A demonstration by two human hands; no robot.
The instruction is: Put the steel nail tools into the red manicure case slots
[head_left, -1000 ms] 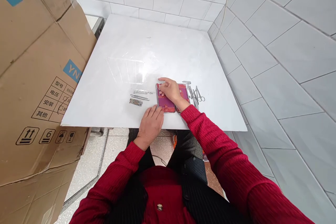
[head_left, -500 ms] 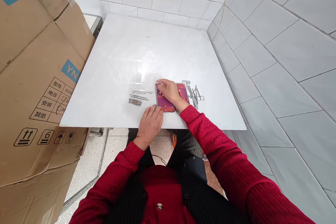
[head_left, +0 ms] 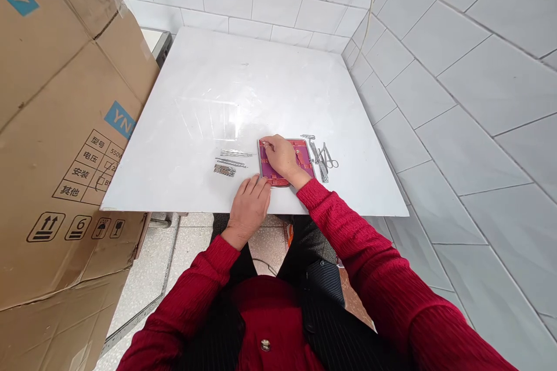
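Observation:
A manicure case (head_left: 273, 170) with a purple lining and red loops and edges lies open on the white table. My right hand (head_left: 282, 155) is over its left half, thumb and fingertips pinched near the upper left corner. Whatever they hold is too small to make out. My left hand (head_left: 250, 203) lies flat at the table's front edge, fingers stretched out, fingertips at the case's lower left corner. Left of the case are thin metal tools (head_left: 235, 154) and a small patterned shiny piece (head_left: 224, 170). Scissors (head_left: 327, 156) and other metal tools lie to its right.
The white table (head_left: 209, 64) meets tiled walls at the back and right. Large cardboard boxes (head_left: 65, 110) stand close along its left side. A thin cable (head_left: 372, 3) hangs in the far right corner.
My right hand has shifted slightly down, its fingers more curled, still at the case's upper left. My left hand stays in place. The view has tilted very slightly.

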